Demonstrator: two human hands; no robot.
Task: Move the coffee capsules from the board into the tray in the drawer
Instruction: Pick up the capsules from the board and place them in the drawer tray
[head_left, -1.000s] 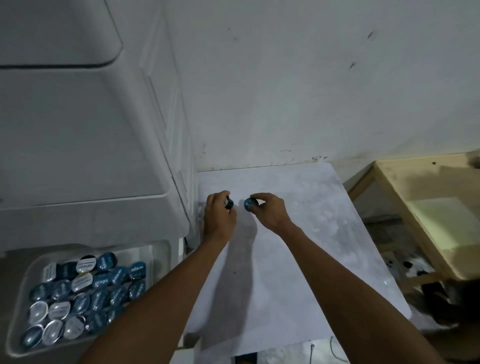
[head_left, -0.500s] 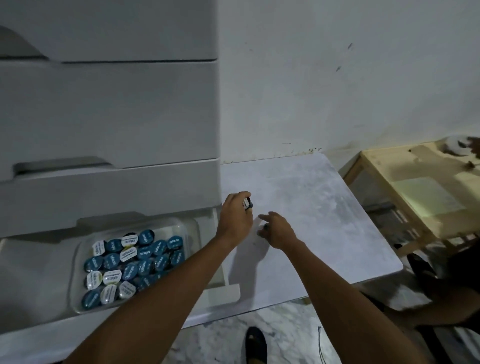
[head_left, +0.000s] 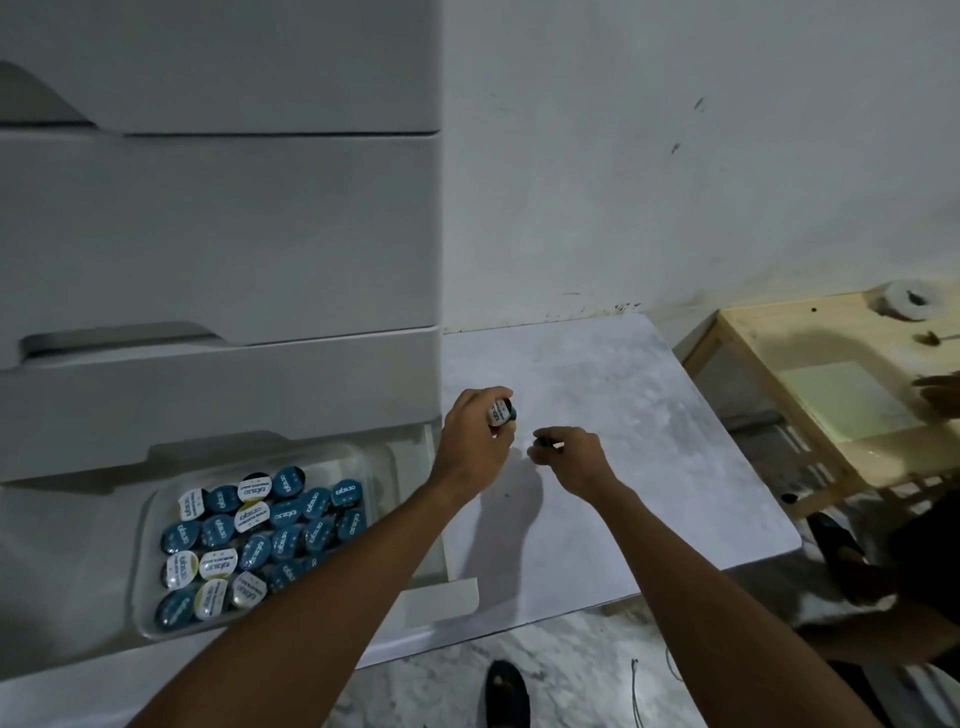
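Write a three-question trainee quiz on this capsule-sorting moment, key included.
1. True or false: the left hand holds a white-lidded capsule.
2. The tray sits: A) on the board, B) in the open drawer, C) on the wooden table.
3. Which hand's grip hides most of a dark capsule?
Key: 1 true; 2 B; 3 the right hand.
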